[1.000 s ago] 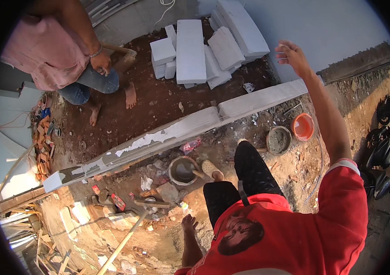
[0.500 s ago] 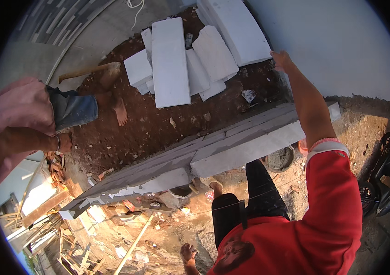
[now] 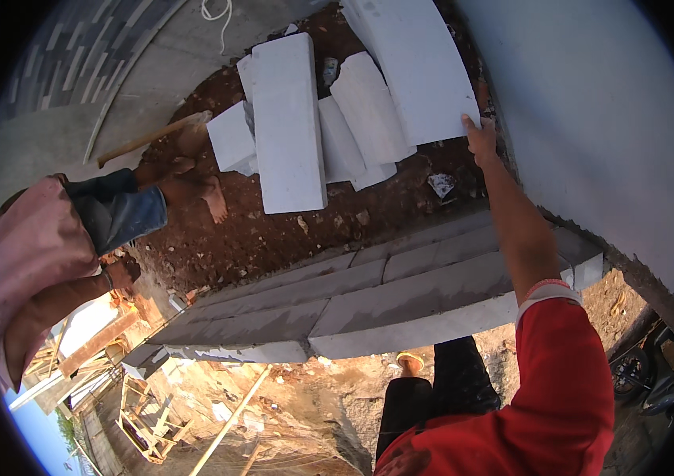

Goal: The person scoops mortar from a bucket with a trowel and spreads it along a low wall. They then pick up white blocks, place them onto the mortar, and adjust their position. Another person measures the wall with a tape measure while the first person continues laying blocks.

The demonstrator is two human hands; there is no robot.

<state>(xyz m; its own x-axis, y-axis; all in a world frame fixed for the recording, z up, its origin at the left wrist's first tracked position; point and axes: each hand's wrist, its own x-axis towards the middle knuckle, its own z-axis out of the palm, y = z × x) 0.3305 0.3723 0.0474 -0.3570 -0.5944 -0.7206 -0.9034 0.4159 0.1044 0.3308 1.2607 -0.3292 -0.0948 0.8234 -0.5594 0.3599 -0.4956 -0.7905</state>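
Observation:
My right arm reaches over the block wall (image 3: 424, 317), and my right hand (image 3: 480, 141) grips the near right corner of a large white lightweight block (image 3: 416, 75). The thumb lies on the block's top face, with the fingers round its side. This block lies beside several other white blocks on the reddish soil. Next to it are a broken white slab (image 3: 369, 111) and a long white block (image 3: 289, 127). My left hand is out of view.
A co-worker in a pink top (image 3: 36, 230) stands barefoot at the left, one hand (image 3: 121, 278) near the wall's far end. A wooden-handled tool (image 3: 147, 143) lies behind. A smooth pale wall (image 3: 591, 111) borders the right; a motorbike (image 3: 638, 377) stands beyond. Timber scraps (image 3: 147, 420) lie lower left.
My left hand has left the view at the bottom. My right hand now grips the block's corner more fully. The view has shifted, and the co-worker's arm has swung lower.

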